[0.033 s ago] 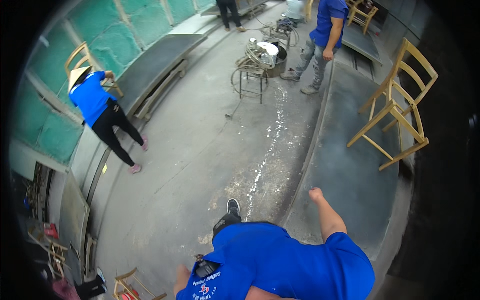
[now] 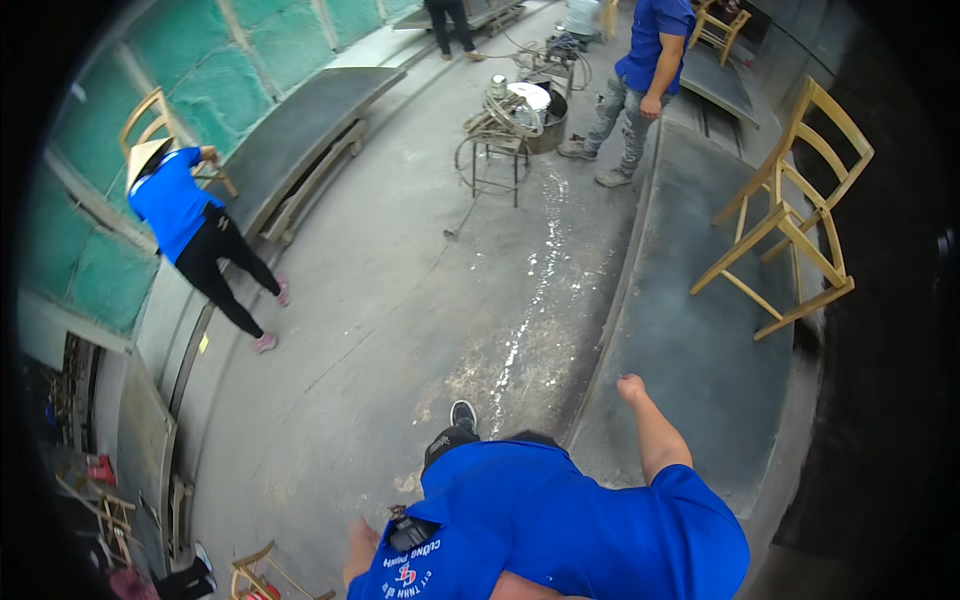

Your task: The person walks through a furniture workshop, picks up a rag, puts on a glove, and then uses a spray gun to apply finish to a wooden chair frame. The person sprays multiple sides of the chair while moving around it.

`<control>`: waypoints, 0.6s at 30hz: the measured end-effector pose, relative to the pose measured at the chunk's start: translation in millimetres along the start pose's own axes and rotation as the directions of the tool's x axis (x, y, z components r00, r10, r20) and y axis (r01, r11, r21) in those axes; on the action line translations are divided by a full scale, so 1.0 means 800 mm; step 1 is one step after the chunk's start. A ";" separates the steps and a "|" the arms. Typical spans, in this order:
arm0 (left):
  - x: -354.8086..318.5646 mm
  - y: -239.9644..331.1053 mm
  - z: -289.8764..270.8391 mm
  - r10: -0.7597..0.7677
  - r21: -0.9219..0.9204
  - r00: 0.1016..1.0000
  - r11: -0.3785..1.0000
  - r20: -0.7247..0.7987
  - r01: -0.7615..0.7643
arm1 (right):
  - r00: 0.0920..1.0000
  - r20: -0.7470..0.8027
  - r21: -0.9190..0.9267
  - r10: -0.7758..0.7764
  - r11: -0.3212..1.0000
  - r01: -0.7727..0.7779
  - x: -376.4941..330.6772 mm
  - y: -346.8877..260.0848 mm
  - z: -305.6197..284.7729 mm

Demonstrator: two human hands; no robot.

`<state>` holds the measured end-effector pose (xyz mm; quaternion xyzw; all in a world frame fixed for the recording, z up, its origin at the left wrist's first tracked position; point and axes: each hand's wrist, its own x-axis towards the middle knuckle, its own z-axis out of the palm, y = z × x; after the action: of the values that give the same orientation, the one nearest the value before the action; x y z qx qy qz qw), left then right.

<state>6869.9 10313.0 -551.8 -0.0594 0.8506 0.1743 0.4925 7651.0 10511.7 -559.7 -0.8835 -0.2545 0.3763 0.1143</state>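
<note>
My right hand (image 2: pixel 631 389) is held out over the near part of a dark grey flat platform (image 2: pixel 680 345), with its fingers curled closed. Anything inside the fist is hidden or too small to name. Low in the view, beside my blue shirt (image 2: pixel 530 515), my left hand (image 2: pixel 362 537) is blurred and its fingers cannot be made out. A bare wooden chair frame (image 2: pixel 790 220) without a seat panel stands on the platform, ahead of my right hand and apart from it.
A small stand (image 2: pixel 497 150) carries coiled hoses beside a bucket (image 2: pixel 540 125). One person (image 2: pixel 630 95) stands beside the right-hand platform row. Another, in a conical hat (image 2: pixel 147 162), bends at a chair by the left platform (image 2: pixel 310 140). A wooden chair (image 2: pixel 270 575) is at lower left.
The surroundings have shifted slightly left in the picture. My left hand sits a little higher and further left. My right hand stays closed in nearly the same place.
</note>
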 end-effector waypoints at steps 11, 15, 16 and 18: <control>-0.113 0.694 0.490 0.502 0.423 0.799 0.678 0.331 -0.601 | 0.914 0.090 0.515 0.396 0.767 -0.383 0.172 -0.067 -0.050; -0.215 0.797 0.644 0.481 0.482 0.797 0.635 0.365 -0.604 | 0.894 0.183 0.486 0.410 0.752 -0.445 0.277 -0.115 -0.099; -0.236 0.814 0.676 0.465 0.480 0.798 0.637 0.384 -0.603 | 0.908 0.192 0.499 0.373 0.760 -0.417 0.309 -0.131 -0.118; -0.271 0.841 0.735 0.435 0.439 0.801 0.676 0.411 -0.592 | 0.933 0.164 0.552 0.320 0.754 -0.355 0.372 -0.170 -0.165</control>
<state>7276.6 11133.3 -472.6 0.3521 0.7686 0.0628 0.5304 7872.2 10784.5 -595.6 -0.8273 0.0309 0.4756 0.2973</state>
